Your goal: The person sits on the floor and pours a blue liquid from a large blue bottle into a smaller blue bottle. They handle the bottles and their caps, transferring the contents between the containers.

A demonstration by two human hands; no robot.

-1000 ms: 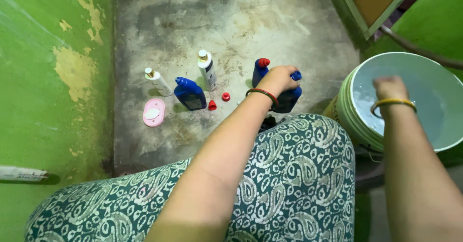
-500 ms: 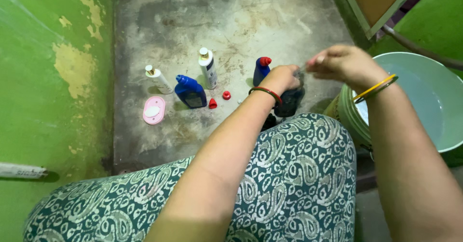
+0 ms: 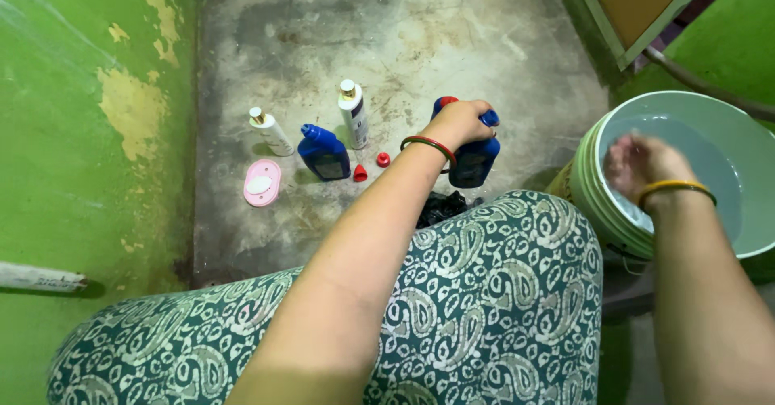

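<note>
A knee in green paisley-patterned cloth (image 3: 500, 292) fills the near ground, with both forearms reaching out over it. At about two o'clock the right hand (image 3: 642, 167), a yellow bangle on its wrist, is inside the pale green bucket (image 3: 597, 203), low over the water; it is blurred, so I cannot tell whether the fingers are curled or spread, and nothing shows in its grasp. At about twelve o'clock the left hand (image 3: 460, 122), a red bangle at its wrist, is closed around the shoulder of a dark blue bottle (image 3: 475, 161) that stands on the concrete floor (image 3: 387, 25), its open blue neck poking out beside the knuckles. A crumpled black bag (image 3: 440, 207) lies just this side of that bottle, against the knee. Behind the hand a second blue bottle with a red cap (image 3: 443, 102) is mostly hidden. Toward eleven o'clock two loose red caps (image 3: 360, 173) lie on the floor, near a squat blue bottle (image 3: 323, 153) and a white bottle (image 3: 353, 114). Farther toward ten o'clock a smaller white bottle (image 3: 270, 132) leans, with a pink soap dish (image 3: 261, 184) just in front. The peeling green wall (image 3: 81, 130) runs along nine o'clock.
</note>
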